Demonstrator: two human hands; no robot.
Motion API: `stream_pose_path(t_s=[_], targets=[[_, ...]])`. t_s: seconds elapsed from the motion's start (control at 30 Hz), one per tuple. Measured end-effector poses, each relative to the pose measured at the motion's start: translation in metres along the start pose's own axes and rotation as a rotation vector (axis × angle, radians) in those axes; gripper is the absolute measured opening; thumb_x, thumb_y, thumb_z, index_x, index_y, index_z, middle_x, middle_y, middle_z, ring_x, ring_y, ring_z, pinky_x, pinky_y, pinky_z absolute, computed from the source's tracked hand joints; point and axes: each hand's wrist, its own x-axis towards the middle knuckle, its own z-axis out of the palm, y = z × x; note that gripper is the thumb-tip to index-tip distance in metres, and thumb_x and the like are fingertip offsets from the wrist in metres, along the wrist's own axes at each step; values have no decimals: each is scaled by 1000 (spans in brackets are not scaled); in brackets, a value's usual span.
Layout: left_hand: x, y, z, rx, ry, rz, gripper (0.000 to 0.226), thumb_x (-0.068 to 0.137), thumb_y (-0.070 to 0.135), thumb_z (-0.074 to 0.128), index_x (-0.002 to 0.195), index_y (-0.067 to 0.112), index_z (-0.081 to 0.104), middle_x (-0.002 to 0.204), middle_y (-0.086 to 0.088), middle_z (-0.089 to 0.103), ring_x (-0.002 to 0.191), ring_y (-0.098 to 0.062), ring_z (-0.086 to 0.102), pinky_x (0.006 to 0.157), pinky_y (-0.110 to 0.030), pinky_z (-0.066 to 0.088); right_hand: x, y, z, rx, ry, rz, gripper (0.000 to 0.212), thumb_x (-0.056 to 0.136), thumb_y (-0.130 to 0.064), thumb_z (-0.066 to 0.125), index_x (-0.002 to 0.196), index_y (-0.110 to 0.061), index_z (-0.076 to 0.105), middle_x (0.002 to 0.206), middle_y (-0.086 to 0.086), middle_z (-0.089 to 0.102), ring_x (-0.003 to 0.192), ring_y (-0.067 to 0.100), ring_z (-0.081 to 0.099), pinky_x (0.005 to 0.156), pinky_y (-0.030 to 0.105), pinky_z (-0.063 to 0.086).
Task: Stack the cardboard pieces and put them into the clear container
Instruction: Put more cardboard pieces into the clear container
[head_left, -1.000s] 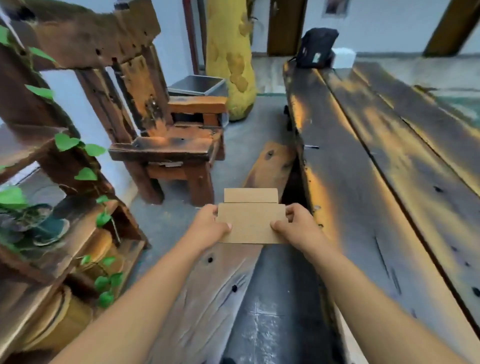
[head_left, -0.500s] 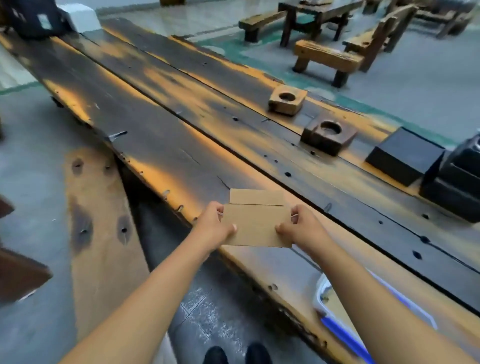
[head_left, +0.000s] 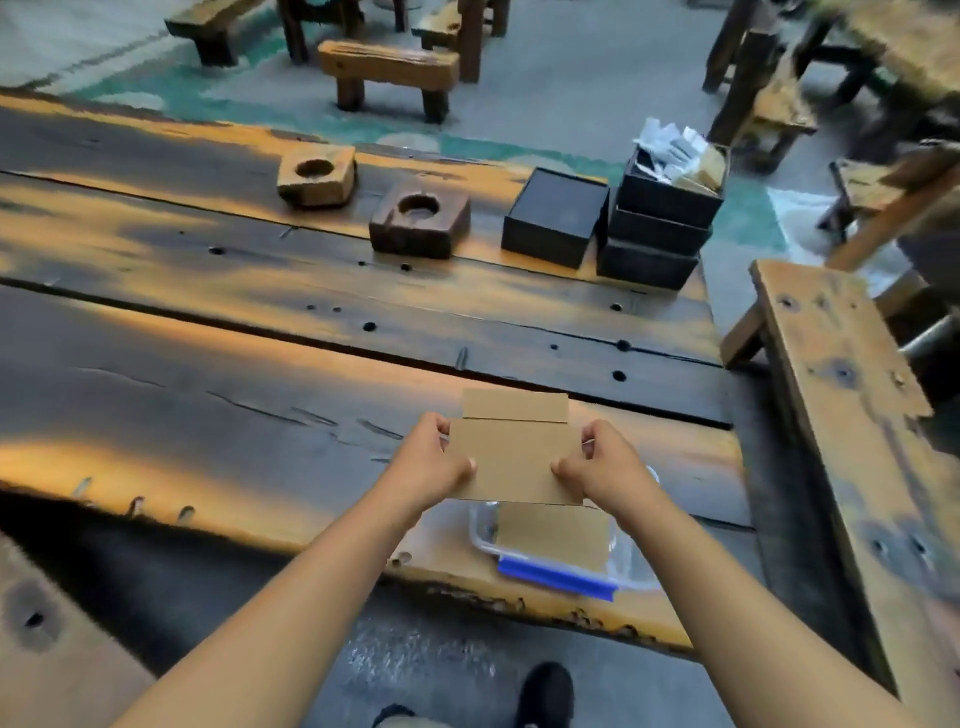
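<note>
Both hands up over the near edge of the table (head_left: 260, 405). Left hand (head_left: 428, 462) grips the left edge of the cardboard stack (head_left: 514, 457), thumb on top; right hand (head_left: 605, 467) grips the right edge the same way. Stack held roughly flat in the air, not touching the table. At least two pieces: the upper one sits offset toward the person, a strip of the lower one showing beyond its far edge.

Clear container (head_left: 631, 566) sits on the table right under the held stack, close to the near edge. Blue strip (head_left: 556, 577) along its near side. One cardboard piece (head_left: 553, 538) lies inside it already, flat.

Far side of the table: light wooden block (head_left: 317, 176) with a round hollow, dark wooden block (head_left: 421, 218) with the same beside it, then a flat black box (head_left: 556, 218), then stacked black boxes (head_left: 660, 234), the top one open and holding papers.

Wooden bench (head_left: 852, 415) to the right of the table. A dark shoe (head_left: 545, 693) on the floor below.
</note>
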Motion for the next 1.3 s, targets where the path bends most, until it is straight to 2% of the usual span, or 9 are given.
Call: stream_pose_path(t_s=[0.17, 0.3, 0.4, 0.53, 0.63, 0.73, 0.87, 1.17, 1.3], targets=[[8, 15, 57, 111, -36, -10, 28, 85, 11, 67, 108, 19, 53, 88, 7, 59, 88, -16, 60, 81, -32, 51, 11, 48, -35, 3, -27, 67, 27, 76, -21, 71, 89, -17, 48, 92, 7, 62, 91, 29, 63, 84, 51, 55], [14, 12, 90, 190, -79, -60, 28, 83, 11, 67, 103, 22, 51, 87, 8, 58, 93, -20, 61, 88, -37, 54, 17, 79, -46, -42, -69, 106, 22, 77, -21, 69, 90, -18, 52, 85, 1, 63, 79, 17, 61, 66, 33, 50], [19, 5, 105, 248, -110, -88, 25, 80, 10, 67, 99, 21, 54, 87, 2, 63, 92, -23, 64, 87, -39, 55, 18, 102, -43, -81, -104, 152, 22, 79, -24, 70, 92, -17, 53, 82, -4, 61, 77, 14, 59, 60, 28, 44], [34, -6, 110, 324, -139, -82, 25, 77, 10, 62, 99, 21, 58, 81, 2, 62, 83, -21, 62, 77, -34, 52, 22, 117, -31, -71, -103, 190, 23, 79, -23, 71, 94, -16, 55, 84, -1, 63, 78, 16, 61, 63, 30, 47], [45, -15, 107, 378, -159, -65, 20, 75, 10, 62, 87, 26, 57, 79, 5, 62, 80, -20, 62, 67, -30, 49, 25, 119, -19, -76, -100, 213, 23, 79, -25, 71, 78, -23, 48, 76, -4, 55, 69, 11, 53, 56, 26, 40], [50, -24, 104, 398, -174, -83, 19, 76, 11, 60, 93, 21, 61, 86, 0, 66, 81, -20, 62, 61, -27, 47, 27, 121, -9, -128, -100, 221, 28, 79, -29, 70, 73, -22, 44, 71, -6, 50, 63, 9, 48, 54, 26, 36], [53, -35, 108, 428, -214, -99, 27, 77, 13, 59, 103, 13, 63, 99, -8, 69, 90, -26, 66, 63, -27, 45, 30, 121, -6, -204, -94, 234, 24, 80, -31, 69, 80, -19, 48, 74, -5, 52, 66, 10, 50, 54, 26, 37], [61, -41, 115, 633, -220, -52, 20, 79, 10, 54, 97, 6, 61, 104, -16, 63, 85, -30, 62, 63, -29, 43, 33, 123, 0, -281, -99, 257, 26, 79, -33, 70, 89, -18, 50, 83, -3, 56, 75, 15, 55, 54, 25, 37], [58, -44, 120, 743, -221, -14, 18, 83, 4, 45, 97, 6, 56, 114, -16, 54, 86, -34, 59, 69, -32, 43, 34, 121, 2, -322, -110, 277, 33, 80, -32, 69, 101, -14, 50, 103, 7, 61, 93, 25, 60, 69, 31, 44]])
